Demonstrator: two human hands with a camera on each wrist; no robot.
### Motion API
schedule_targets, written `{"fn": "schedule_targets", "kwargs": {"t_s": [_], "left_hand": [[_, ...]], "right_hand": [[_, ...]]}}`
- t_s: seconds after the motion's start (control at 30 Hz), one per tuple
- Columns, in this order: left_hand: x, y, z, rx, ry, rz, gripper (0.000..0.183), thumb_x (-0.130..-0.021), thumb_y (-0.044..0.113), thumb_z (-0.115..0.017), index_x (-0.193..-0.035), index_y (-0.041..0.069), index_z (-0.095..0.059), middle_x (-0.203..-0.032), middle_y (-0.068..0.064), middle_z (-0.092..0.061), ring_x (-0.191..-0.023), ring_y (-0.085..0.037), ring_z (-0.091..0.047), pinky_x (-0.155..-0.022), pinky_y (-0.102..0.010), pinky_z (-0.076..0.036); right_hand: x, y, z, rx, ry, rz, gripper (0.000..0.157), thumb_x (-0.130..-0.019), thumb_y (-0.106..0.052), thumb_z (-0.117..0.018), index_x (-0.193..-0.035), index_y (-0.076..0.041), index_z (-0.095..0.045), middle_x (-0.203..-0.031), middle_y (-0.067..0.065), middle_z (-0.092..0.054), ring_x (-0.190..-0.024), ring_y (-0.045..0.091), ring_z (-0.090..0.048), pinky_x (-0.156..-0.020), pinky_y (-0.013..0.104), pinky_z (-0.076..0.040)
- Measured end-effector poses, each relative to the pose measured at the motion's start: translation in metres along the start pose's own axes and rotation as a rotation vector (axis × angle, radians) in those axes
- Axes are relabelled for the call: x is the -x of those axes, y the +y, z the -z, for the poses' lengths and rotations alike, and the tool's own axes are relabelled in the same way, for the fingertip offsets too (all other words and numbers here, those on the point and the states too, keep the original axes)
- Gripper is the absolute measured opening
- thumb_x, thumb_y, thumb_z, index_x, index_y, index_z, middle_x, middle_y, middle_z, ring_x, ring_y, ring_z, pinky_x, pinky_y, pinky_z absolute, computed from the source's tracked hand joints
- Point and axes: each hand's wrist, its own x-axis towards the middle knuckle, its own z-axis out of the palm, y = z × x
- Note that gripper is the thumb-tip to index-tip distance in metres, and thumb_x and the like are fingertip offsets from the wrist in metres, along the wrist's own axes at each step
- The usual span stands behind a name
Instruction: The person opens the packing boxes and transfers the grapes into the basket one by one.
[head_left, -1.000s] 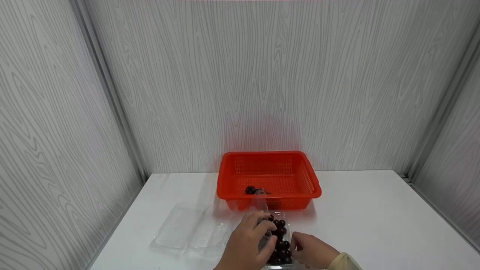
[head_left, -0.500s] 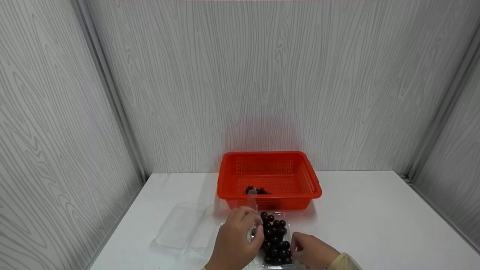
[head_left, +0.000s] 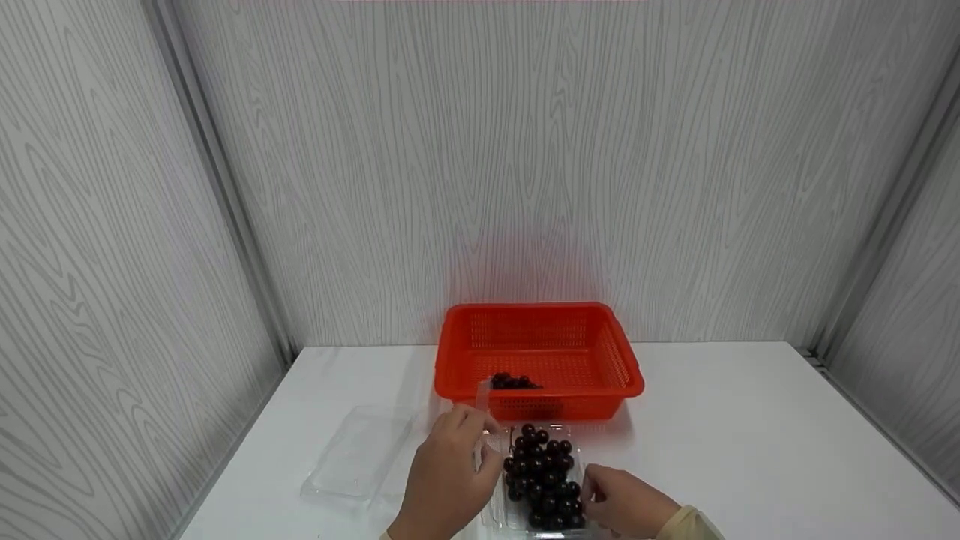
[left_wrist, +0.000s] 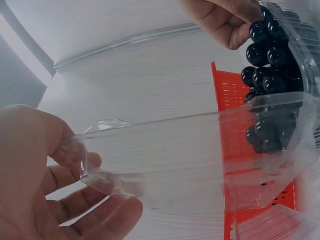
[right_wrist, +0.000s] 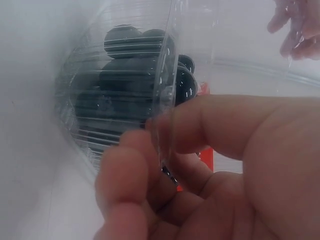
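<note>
A clear plastic clamshell box point(head_left: 559, 534), hinged lid raised on its left side, holds a bunch of dark, glossy grapes point(head_left: 536, 476). My left hand point(head_left: 444, 472) pinches the free edge of the clear lid point(left_wrist: 165, 165) between thumb and fingers, as the left wrist view shows. On the box's right side, my right hand point(head_left: 630, 499) grips the rim between thumb and curled fingers. Close up in the right wrist view, the thumb presses the ribbed clear wall point(right_wrist: 125, 100), with grapes showing through it.
Behind the box stands a red plastic basket point(head_left: 536, 306), with more dark grapes point(head_left: 514, 382) near its front wall. Another clear plastic container point(head_left: 360, 450) lies on the white table point(head_left: 750, 450) to the left. Grey wood-patterned panels point(head_left: 525, 150) enclose the back and sides.
My left hand has moved left, drawing the lid away from over the grapes, so more of the bunch shows. The right hand stays at the box's right rim.
</note>
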Motion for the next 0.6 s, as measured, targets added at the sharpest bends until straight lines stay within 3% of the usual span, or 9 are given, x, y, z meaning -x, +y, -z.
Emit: {"fn": "schedule_targets", "kwargs": {"t_s": [0.13,0.27,0.43,0.6], "left_hand": [[-0.001,0.000,0.007,-0.005,-0.025,0.089,0.028,-0.077,0.010,-0.059,-0.104,0.020,-0.057,-0.094,0.010,-0.056,-0.079,-0.005,-0.049,-0.067,-0.023,-0.052],[-0.002,-0.002,0.012,-0.031,-0.047,0.131,0.035,-0.077,0.010,-0.059,-0.111,0.018,-0.055,-0.096,0.008,-0.056,-0.079,-0.007,-0.048,-0.066,-0.023,-0.051],[-0.003,-0.005,0.018,-0.090,-0.095,0.177,0.033,-0.076,0.008,-0.057,-0.107,0.019,-0.059,-0.099,0.007,-0.055,-0.077,-0.009,-0.047,-0.059,-0.023,-0.046],[-0.003,-0.006,0.021,-0.127,-0.126,0.200,0.033,-0.075,0.007,-0.057,-0.105,0.019,-0.060,-0.101,0.003,-0.055,-0.080,-0.011,-0.050,-0.060,-0.025,-0.048]], "right_hand": [[0.000,0.000,0.000,0.007,0.005,0.003,0.011,-0.084,-0.008,-0.061,-0.085,-0.010,-0.050,-0.071,0.002,-0.054,-0.059,0.014,-0.050,-0.048,0.029,-0.042],[0.001,0.000,0.000,0.004,0.000,-0.007,0.011,-0.084,-0.008,-0.061,-0.085,-0.010,-0.051,-0.071,0.002,-0.054,-0.059,0.014,-0.049,-0.049,0.029,-0.042],[0.000,0.001,0.000,-0.003,-0.006,-0.003,0.010,-0.083,-0.006,-0.060,-0.085,-0.010,-0.051,-0.071,0.002,-0.053,-0.059,0.014,-0.049,-0.048,0.029,-0.042],[0.000,0.000,0.001,-0.010,-0.006,0.005,0.011,-0.083,-0.005,-0.060,-0.086,-0.010,-0.051,-0.072,0.001,-0.053,-0.060,0.015,-0.050,-0.049,0.029,-0.044]]}}
